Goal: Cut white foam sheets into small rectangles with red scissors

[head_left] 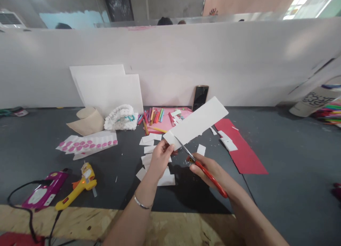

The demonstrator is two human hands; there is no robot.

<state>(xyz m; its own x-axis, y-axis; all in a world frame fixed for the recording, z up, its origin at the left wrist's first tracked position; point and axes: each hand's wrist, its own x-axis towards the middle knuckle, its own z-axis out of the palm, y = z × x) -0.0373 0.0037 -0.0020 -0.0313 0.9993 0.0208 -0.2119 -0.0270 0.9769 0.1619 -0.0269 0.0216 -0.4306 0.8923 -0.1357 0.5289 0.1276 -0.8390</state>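
Dark tabletop [282, 150], left hand [160, 159] clamped on one white card strip [198, 123], right hand [213, 171] on one pair of scissors [209, 175]

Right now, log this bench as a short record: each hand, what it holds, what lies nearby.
left hand: holds white card strip
right hand: holds red scissors, blades at the strip's edge
nearby: white offcuts, red paper, glue gun, phone
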